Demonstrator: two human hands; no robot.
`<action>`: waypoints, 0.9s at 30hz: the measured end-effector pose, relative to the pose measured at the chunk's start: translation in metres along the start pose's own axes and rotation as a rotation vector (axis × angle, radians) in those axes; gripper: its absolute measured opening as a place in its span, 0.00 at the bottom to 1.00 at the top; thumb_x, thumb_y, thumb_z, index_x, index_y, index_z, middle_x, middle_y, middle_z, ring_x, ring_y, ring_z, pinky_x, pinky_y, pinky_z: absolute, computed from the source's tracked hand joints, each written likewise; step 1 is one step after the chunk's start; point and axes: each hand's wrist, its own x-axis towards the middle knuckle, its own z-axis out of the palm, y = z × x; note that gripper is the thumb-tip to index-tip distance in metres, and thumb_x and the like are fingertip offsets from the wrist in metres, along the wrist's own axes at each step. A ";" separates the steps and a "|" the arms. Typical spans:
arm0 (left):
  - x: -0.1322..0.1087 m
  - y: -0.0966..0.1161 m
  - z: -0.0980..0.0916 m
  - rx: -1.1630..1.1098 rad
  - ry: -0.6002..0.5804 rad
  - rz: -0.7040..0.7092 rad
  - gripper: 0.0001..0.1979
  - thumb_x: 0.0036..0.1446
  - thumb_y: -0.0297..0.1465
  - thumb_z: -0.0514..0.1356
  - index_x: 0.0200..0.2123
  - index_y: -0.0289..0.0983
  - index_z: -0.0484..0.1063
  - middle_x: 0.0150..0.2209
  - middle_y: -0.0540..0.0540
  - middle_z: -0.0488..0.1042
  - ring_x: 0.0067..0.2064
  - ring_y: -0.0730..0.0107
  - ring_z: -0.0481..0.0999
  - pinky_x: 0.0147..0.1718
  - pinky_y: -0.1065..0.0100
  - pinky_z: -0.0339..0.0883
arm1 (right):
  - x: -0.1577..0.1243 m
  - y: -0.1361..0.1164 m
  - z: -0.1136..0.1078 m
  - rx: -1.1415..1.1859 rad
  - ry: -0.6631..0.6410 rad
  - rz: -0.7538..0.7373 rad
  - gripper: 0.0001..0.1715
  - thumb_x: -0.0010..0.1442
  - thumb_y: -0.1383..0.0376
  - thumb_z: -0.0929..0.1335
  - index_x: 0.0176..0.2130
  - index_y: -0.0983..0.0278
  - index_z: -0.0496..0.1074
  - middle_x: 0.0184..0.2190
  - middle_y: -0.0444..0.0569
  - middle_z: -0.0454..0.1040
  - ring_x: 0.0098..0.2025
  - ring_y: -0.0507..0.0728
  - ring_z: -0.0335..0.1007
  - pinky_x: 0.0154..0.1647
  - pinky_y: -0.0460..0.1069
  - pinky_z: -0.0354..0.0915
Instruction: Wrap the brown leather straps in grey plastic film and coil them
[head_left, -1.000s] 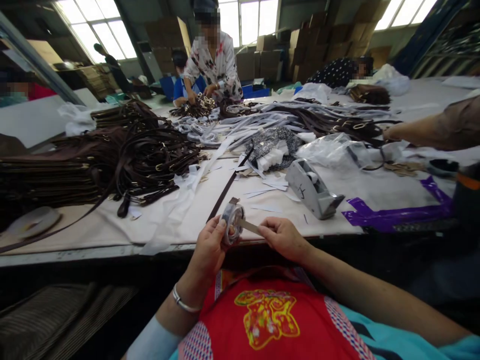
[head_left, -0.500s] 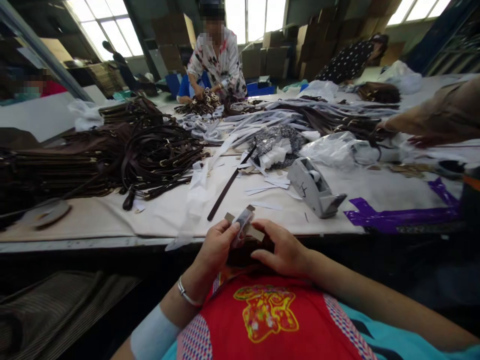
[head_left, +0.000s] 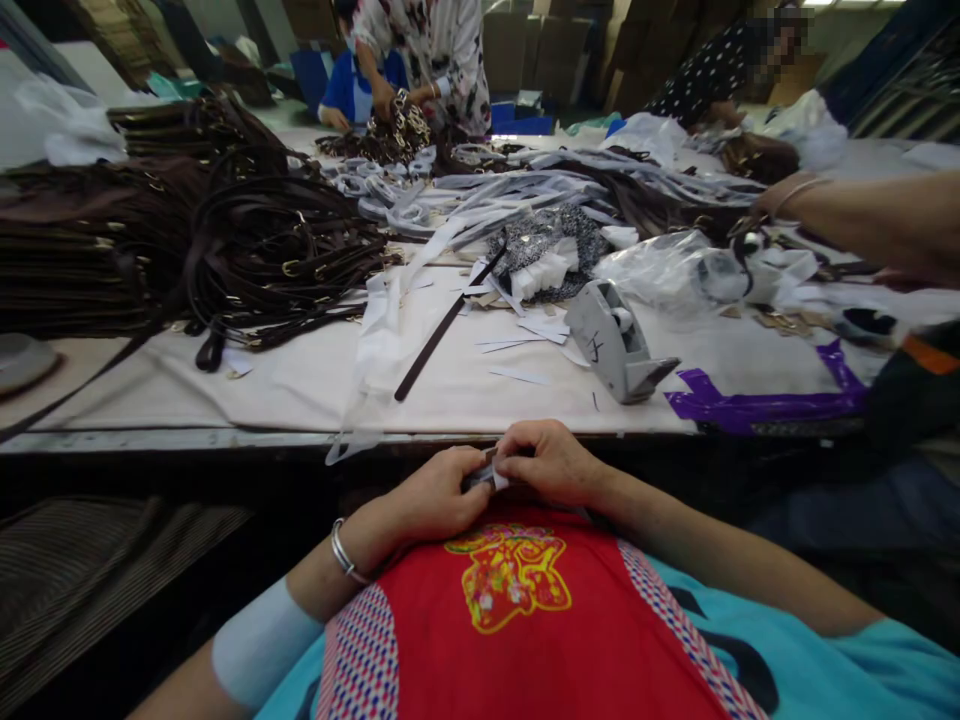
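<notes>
Head view: both hands meet just in front of the red apron, below the near edge of the worktop [head_left: 300, 385]. The left hand [head_left: 435, 495] and the right hand [head_left: 551, 465] have their fingers pressed together on a small strap piece [head_left: 487, 476], pinching it from either side. A pale strip shows on it between the fingertips, but most of it is hidden. The wrapping in hand looks close to finished, with the fingers seeming to press the strip down, though how much of the piece is covered cannot be told. On the worktop a grey tape dispenser [head_left: 615, 340] stands ahead of the right hand, with a purple tape strip [head_left: 757, 405] just beside it. One dark strap [head_left: 442, 330] lies alone at the middle. A heap of bare dark straps [head_left: 262, 250] fills the left side and pale-wrapped straps [head_left: 510, 190] lie farther back, so much appears unwrapped. A co-worker's arm [head_left: 862, 215] reaches in from the right.
</notes>
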 end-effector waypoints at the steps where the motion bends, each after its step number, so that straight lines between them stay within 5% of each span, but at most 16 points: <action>1: -0.002 -0.002 0.003 0.001 -0.007 -0.022 0.11 0.59 0.34 0.56 0.33 0.34 0.74 0.29 0.48 0.74 0.29 0.71 0.69 0.29 0.71 0.60 | -0.002 0.002 0.002 -0.002 0.008 0.011 0.05 0.50 0.71 0.70 0.28 0.64 0.78 0.28 0.44 0.79 0.32 0.53 0.74 0.36 0.46 0.67; 8: -0.002 -0.015 0.029 -0.072 -0.035 0.041 0.13 0.60 0.35 0.56 0.33 0.33 0.77 0.31 0.46 0.76 0.31 0.69 0.71 0.33 0.71 0.63 | -0.010 0.006 0.001 0.089 -0.166 0.108 0.14 0.52 0.67 0.72 0.40 0.65 0.76 0.28 0.43 0.78 0.29 0.52 0.72 0.30 0.45 0.66; 14: -0.002 -0.014 0.031 -0.066 -0.109 0.058 0.15 0.61 0.33 0.55 0.29 0.31 0.78 0.29 0.46 0.75 0.30 0.71 0.70 0.30 0.72 0.61 | -0.008 -0.012 -0.010 -0.293 -0.380 -0.187 0.13 0.61 0.69 0.65 0.30 0.65 0.79 0.30 0.47 0.75 0.33 0.52 0.70 0.36 0.45 0.63; 21: -0.007 -0.019 0.033 -0.212 -0.143 -0.144 0.14 0.56 0.34 0.56 0.28 0.31 0.77 0.21 0.52 0.65 0.25 0.75 0.62 0.22 0.73 0.54 | -0.007 -0.010 0.000 -0.557 -0.334 -0.336 0.11 0.58 0.70 0.66 0.27 0.66 0.76 0.29 0.49 0.72 0.33 0.54 0.67 0.35 0.47 0.60; 27: -0.010 -0.018 0.037 -0.170 -0.133 -0.109 0.15 0.57 0.36 0.57 0.25 0.32 0.75 0.21 0.53 0.63 0.25 0.76 0.60 0.22 0.73 0.51 | -0.007 -0.007 -0.001 -0.322 -0.434 -0.109 0.08 0.53 0.70 0.66 0.29 0.65 0.77 0.29 0.44 0.74 0.30 0.50 0.67 0.30 0.43 0.59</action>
